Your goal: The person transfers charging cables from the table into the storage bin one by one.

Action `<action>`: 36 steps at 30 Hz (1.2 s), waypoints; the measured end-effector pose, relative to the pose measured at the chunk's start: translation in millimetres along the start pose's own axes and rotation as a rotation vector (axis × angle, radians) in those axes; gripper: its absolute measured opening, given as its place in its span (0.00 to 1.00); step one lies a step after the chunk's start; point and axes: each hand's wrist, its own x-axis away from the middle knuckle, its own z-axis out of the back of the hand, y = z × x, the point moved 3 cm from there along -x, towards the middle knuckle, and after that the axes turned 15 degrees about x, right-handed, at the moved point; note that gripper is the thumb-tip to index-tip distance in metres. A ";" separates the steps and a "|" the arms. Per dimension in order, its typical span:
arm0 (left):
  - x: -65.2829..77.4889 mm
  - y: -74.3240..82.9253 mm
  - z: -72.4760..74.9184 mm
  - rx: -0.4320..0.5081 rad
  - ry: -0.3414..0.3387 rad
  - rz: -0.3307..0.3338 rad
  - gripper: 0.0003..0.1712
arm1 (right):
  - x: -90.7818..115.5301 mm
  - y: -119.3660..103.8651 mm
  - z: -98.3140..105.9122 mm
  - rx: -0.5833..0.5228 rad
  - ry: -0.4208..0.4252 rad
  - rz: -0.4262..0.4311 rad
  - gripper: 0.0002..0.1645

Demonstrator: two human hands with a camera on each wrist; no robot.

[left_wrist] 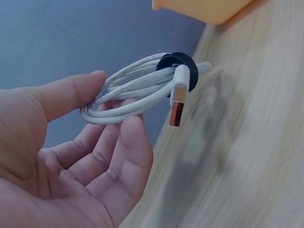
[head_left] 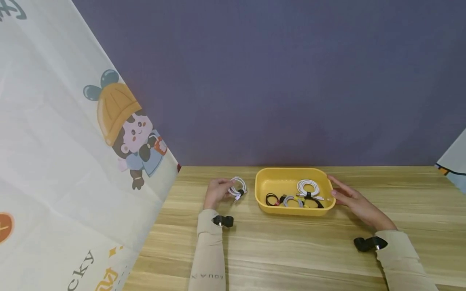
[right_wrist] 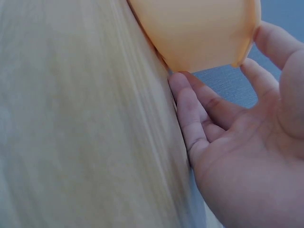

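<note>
My left hand (head_left: 216, 192) pinches a coiled white USB cable (left_wrist: 135, 90) between thumb and fingers, left of the yellow bin. A black strap (left_wrist: 192, 71) binds the coil, and its USB plug (left_wrist: 178, 97) points down in the left wrist view. The coil is held above the wooden table. At the bin's right end, my right hand (head_left: 358, 205) touches the yellow bin (head_left: 282, 171) with thumb and forefinger at the rim. Its other fingers (right_wrist: 187, 109) lie low beside the bin's wall, fairly straight.
Inside the bin lie a white coiled cable (head_left: 303, 184), a grey coiled cable (head_left: 287, 201) and black cables (head_left: 268, 201). The wooden table (head_left: 284, 250) meets a dark blue backdrop (head_left: 291, 89) behind the bin. A printed white sheet (head_left: 54, 141) covers the left side.
</note>
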 end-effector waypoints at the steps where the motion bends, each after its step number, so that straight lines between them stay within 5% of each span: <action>1: -0.3 0.2 -1.2 0.004 0.003 -0.002 0.18 | -0.8 1.4 -0.4 0.001 -0.002 0.000 0.40; 36: 7.7 17.4 -21.6 0.145 0.045 -0.162 0.11 | 2.0 -5.3 -0.7 0.001 0.004 0.008 0.40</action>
